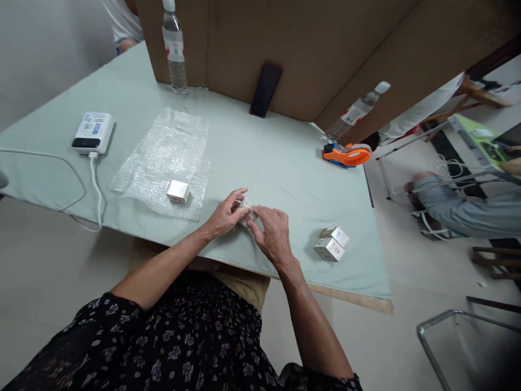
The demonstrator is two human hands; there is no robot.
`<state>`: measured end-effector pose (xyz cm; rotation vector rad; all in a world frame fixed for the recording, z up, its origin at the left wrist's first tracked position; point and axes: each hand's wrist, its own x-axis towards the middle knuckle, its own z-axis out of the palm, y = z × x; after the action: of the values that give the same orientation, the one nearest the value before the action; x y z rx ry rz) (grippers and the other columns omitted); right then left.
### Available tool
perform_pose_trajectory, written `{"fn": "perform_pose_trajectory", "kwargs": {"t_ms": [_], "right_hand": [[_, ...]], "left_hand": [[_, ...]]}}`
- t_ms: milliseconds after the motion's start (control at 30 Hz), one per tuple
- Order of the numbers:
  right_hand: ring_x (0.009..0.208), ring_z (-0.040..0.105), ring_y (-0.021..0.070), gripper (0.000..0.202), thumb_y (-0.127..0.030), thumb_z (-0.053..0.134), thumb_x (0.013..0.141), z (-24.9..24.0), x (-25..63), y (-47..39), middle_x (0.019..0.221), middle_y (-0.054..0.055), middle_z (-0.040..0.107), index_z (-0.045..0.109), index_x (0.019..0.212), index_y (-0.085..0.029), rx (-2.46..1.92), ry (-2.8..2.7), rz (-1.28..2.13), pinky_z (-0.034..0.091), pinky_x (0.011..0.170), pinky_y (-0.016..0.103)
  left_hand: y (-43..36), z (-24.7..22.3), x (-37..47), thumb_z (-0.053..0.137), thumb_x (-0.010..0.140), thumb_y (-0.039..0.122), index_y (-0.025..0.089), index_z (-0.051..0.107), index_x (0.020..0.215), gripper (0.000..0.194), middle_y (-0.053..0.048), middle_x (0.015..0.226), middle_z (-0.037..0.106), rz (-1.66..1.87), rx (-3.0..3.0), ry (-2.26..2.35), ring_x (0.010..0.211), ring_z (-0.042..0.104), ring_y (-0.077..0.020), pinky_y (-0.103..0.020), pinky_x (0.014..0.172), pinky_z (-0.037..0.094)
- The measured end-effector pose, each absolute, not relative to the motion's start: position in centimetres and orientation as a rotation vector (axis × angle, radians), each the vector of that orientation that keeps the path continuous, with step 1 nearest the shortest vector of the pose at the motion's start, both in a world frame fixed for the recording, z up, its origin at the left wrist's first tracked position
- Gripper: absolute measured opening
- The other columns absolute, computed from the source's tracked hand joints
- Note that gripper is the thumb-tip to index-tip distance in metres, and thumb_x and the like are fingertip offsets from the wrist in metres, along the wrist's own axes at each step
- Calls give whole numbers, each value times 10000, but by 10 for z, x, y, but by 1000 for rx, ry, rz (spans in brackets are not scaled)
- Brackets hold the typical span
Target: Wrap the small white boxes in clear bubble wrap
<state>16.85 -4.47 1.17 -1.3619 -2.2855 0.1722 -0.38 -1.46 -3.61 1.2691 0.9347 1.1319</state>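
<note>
Between my two hands, close to the table's front edge, is a small bundle in bubble wrap point(246, 213). My left hand point(225, 214) grips its left side with the thumb over it. From the right, my right hand point(272, 228) pinches the bundle with thumb and fingers. What lies inside the wrap is mostly hidden. Left of my hands, a small white box point(178, 191) rests on flat sheets of bubble wrap point(163, 163). Two more small boxes point(329, 249) stand side by side to the right.
An orange tape dispenser point(348, 156) sits at the right edge, near a tilted water bottle point(354, 115). Another bottle point(175, 54) and a phone point(265, 89) stand against the cardboard screen point(317, 43). A white device point(94, 132) with a cable lies left. People sit beyond.
</note>
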Motion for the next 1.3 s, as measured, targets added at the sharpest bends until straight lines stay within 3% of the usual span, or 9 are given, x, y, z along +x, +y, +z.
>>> {"fn": "perform_pose_trajectory", "kwargs": {"t_ms": [267, 433, 600, 900, 1033, 1167, 1300], "right_hand": [[1042, 671, 250, 241, -389, 543, 978, 14, 179, -31, 1113, 67, 755, 668, 1124, -244, -1361, -2282, 323, 361, 1018, 463], [1026, 669, 257, 236, -395, 574, 958, 16, 181, -24, 1060, 62, 759, 693, 1102, -251, -1337, -2315, 376, 391, 990, 456], [1082, 617, 261, 228, -351, 572, 951, 11, 174, -31, 1135, 87, 704, 693, 1108, -239, -1375, -2205, 270, 434, 930, 417], [1087, 595, 259, 213, -309, 539, 970, 0, 156, -47, 1109, 91, 711, 661, 1121, -223, -1430, -2059, 115, 414, 945, 416], [1089, 613, 262, 193, -306, 561, 949, 4, 160, -40, 1110, 87, 719, 679, 1084, -234, -1420, -2132, 218, 415, 968, 431], [1160, 608, 269, 371, -361, 593, 915, 11, 171, -36, 1203, 94, 698, 598, 1266, -241, -1390, -2070, 442, 425, 1019, 467], [1322, 511, 289, 575, -446, 621, 895, 7, 181, -43, 1417, 127, 566, 462, 1411, -251, -1416, -1899, 500, 402, 1085, 525]], "left_hand": [[-2, -39, -17, 735, 767, 297, 221, 390, 1462, 780, -85, 1188, 501, 1039, 1135, 742, 962, 592, -155, -300, 849, 501], [-3, -39, -17, 714, 778, 267, 234, 408, 1457, 745, -61, 1113, 512, 1057, 1137, 742, 941, 585, -149, -302, 854, 487], [-7, -38, -12, 686, 796, 265, 224, 405, 1449, 712, -55, 1108, 492, 1097, 1151, 776, 898, 565, -125, -281, 831, 483], [-11, -37, -11, 654, 830, 276, 214, 406, 1454, 674, -74, 1154, 518, 1108, 1221, 850, 948, 540, -141, -307, 909, 457], [-12, -38, -9, 618, 848, 254, 196, 416, 1446, 634, -75, 1154, 528, 1122, 1261, 884, 973, 536, -148, -310, 941, 447], [-10, -36, -9, 602, 844, 242, 191, 405, 1440, 630, -71, 1121, 539, 1123, 1211, 869, 981, 549, -159, -319, 929, 464], [-8, -35, -11, 621, 827, 242, 201, 388, 1438, 655, -81, 1169, 525, 1133, 1120, 824, 1030, 574, -174, -343, 951, 471]]}}
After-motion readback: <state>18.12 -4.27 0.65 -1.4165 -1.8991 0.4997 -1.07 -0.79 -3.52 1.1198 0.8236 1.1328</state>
